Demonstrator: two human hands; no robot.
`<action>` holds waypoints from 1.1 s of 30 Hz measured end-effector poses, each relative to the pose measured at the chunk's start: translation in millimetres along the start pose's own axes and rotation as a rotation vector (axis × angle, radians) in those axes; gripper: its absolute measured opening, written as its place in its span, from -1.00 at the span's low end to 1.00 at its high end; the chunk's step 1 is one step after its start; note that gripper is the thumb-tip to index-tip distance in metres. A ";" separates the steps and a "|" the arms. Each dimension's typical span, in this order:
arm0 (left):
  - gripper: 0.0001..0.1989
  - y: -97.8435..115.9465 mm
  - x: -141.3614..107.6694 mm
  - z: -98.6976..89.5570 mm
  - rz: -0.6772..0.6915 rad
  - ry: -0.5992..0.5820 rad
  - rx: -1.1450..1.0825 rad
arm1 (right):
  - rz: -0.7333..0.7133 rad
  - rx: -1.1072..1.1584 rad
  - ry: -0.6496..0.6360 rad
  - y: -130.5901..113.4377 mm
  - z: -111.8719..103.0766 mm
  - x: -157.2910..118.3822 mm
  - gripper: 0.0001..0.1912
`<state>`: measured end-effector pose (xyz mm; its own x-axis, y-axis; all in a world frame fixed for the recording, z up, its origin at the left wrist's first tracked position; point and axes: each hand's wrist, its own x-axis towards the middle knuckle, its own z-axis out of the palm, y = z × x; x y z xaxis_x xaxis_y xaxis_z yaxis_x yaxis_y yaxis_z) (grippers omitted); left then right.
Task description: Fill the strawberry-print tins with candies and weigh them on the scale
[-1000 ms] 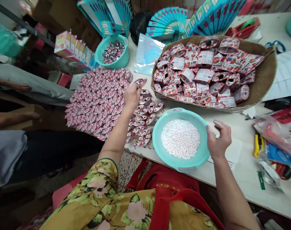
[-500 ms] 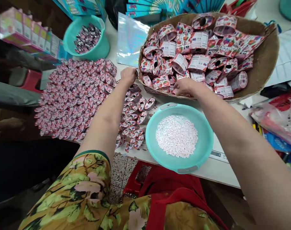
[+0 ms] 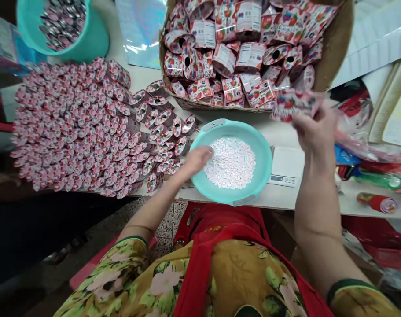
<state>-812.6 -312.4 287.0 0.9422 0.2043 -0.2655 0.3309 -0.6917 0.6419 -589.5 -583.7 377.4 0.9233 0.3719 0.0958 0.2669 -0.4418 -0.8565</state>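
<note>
Table edge [image 3: 282, 206] seemingly beneath basin rim [image 3: 265, 154]

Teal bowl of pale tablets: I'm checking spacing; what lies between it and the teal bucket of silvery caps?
In the head view, standing red-printed oval containers; those nearest the bowl have holes on top.

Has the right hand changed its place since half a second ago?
Yes. Judged against the cardboard box, the right hand has moved out of it and to the right, holding a strawberry-printed container.
</note>
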 end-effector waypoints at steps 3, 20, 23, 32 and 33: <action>-0.59 45.8 1.2 74.4 0.085 -0.106 0.013 | 0.228 0.464 0.107 18.0 9.4 -93.5 -0.47; -0.42 45.0 -42.6 72.8 -0.133 -0.197 0.330 | 0.191 0.113 0.469 41.9 96.1 -210.9 -0.41; -0.33 58.0 -47.9 82.0 -0.345 -0.279 0.292 | 0.188 0.091 0.474 41.4 97.1 -211.5 -0.40; -0.57 122.4 -60.5 143.3 -0.302 -0.391 0.004 | 0.207 0.081 0.466 40.5 96.2 -216.7 -0.36; -0.59 124.0 -57.4 147.2 -0.295 -0.363 -0.051 | 0.219 0.082 0.464 40.0 96.5 -217.3 -0.35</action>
<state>-833.4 -511.9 275.9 0.7313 0.1247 -0.6706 0.5923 -0.6037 0.5337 -806.1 -603.4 273.4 0.9854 -0.1316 0.1084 0.0479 -0.3968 -0.9167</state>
